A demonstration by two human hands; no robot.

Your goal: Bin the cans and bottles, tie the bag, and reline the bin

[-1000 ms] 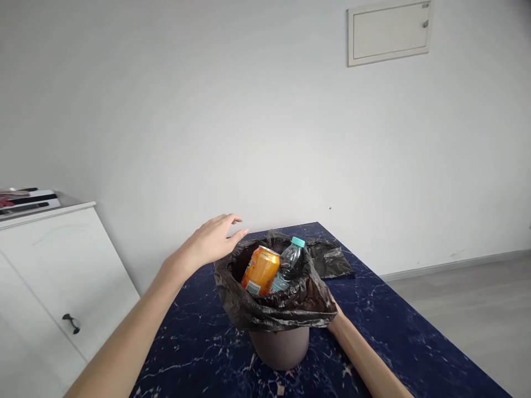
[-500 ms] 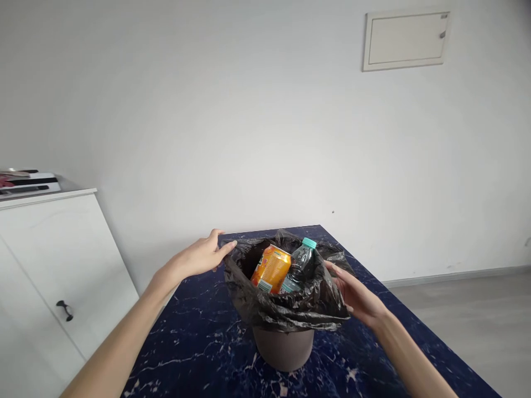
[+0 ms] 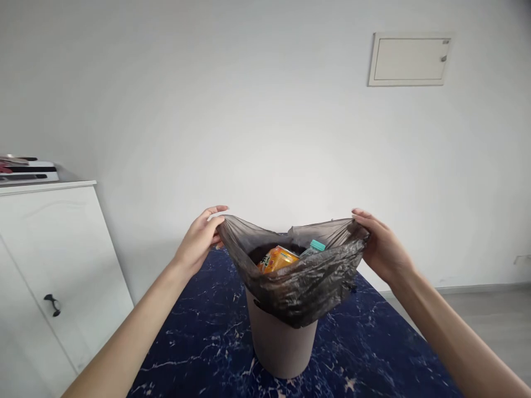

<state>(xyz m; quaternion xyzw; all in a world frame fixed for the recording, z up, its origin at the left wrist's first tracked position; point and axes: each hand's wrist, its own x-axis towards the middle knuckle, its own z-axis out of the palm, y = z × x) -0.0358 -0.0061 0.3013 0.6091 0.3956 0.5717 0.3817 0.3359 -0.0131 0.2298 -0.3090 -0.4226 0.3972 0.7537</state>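
Observation:
A black plastic garbage bag (image 3: 307, 296) lines a grey-brown trash can (image 3: 282, 348), its edge stretched wide above the rim. My left hand (image 3: 201, 235) pinches the bag's left edge between thumb and fingers. On the other side my right hand (image 3: 381, 243) grips the right edge, thumb hidden behind the plastic. Inside the bag lie an orange drink can (image 3: 279, 260), tilted, and a plastic bottle with a teal cap (image 3: 317, 245). The front of the bag hides most of the bottle and the lower part of the can.
The trash can stands on a dark blue marble-patterned table (image 3: 194, 342). At left is a white cabinet (image 3: 70, 249) with a black handle and stacked items (image 3: 29, 169) on top. A white wall (image 3: 249, 110) with a panel door (image 3: 410, 59) rises behind.
Both hands have risen and spread apart, pulling the bag's edges up and outward. More of the trash can's side shows now, and the can and bottle are more covered by the bag.

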